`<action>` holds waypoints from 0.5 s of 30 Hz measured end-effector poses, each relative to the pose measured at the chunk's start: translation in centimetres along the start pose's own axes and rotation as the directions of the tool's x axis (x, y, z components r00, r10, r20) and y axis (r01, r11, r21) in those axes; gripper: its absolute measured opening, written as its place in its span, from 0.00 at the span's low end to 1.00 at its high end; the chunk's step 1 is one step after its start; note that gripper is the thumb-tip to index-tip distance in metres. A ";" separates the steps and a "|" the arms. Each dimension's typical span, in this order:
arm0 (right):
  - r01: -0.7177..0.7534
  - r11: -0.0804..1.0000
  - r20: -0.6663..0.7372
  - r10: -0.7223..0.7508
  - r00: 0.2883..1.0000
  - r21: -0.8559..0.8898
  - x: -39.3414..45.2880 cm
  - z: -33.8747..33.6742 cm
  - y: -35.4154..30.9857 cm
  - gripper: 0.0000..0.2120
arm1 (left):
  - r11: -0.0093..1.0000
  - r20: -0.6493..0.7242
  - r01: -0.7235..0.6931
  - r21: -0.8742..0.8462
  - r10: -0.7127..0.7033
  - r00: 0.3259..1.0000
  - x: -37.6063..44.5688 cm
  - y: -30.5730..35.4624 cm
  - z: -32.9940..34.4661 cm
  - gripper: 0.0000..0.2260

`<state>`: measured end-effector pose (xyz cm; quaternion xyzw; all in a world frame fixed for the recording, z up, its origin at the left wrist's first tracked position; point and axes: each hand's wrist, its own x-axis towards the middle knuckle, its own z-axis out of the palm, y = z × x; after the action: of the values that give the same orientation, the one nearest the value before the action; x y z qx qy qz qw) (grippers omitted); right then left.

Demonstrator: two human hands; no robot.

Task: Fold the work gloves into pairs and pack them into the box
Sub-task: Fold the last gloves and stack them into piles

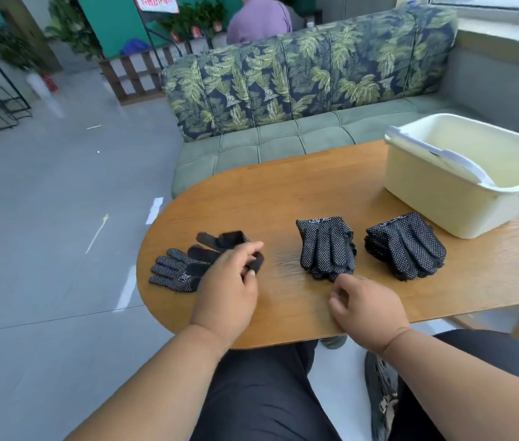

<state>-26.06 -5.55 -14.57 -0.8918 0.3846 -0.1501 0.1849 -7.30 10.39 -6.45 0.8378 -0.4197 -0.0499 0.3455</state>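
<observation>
Pinching a limp glove (253, 264) near the table's (283, 192) left end, left hand (231, 281) grips; right hand (366, 300) hangs loose; gloves are soft, so grasp the cuff.

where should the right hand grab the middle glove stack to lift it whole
Probably at the fingertip end of the middle glove stack, which points toward the right hand. Come from the near table edge, thumb on top and fingers slid beneath, so the grip clamps all layers. The cuffs lie at the far end, a longer reach.

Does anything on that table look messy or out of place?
Only the left group of gloves: loose and overlapping under the left hand, unlike the two neat stacks. Nothing looks spilled or damaged.
</observation>
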 end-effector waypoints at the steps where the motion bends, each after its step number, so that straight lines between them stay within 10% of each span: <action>1: 0.006 1.000 0.000 -0.006 1.000 0.000 -0.1 0.0 0.1 0.04 | 0.998 0.116 -0.040 0.040 0.035 0.993 -1.0 -0.3 1.9 0.23; 4: 0.057 0.998 -0.002 -0.057 0.998 0.003 -0.4 0.0 0.1 0.04 | 0.980 0.319 -0.157 0.118 0.112 0.941 -3.8 -0.8 5.5 0.24; 11: 0.126 0.992 -0.027 -0.126 0.992 -0.013 -0.6 0.1 0.4 0.07 | 0.961 -0.010 -0.152 0.231 0.159 0.987 -3.2 -2.5 5.6 0.12; 15: 0.125 0.992 -0.054 -0.126 0.991 -0.009 -0.4 0.5 0.3 0.07 | 0.945 0.168 -0.131 0.299 0.083 0.982 -2.8 -2.7 6.0 0.20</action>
<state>-26.31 -5.33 -15.15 -0.9104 0.3330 -0.1844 0.1620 -9.50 10.32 -13.28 0.8510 -0.4927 -0.0293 0.1793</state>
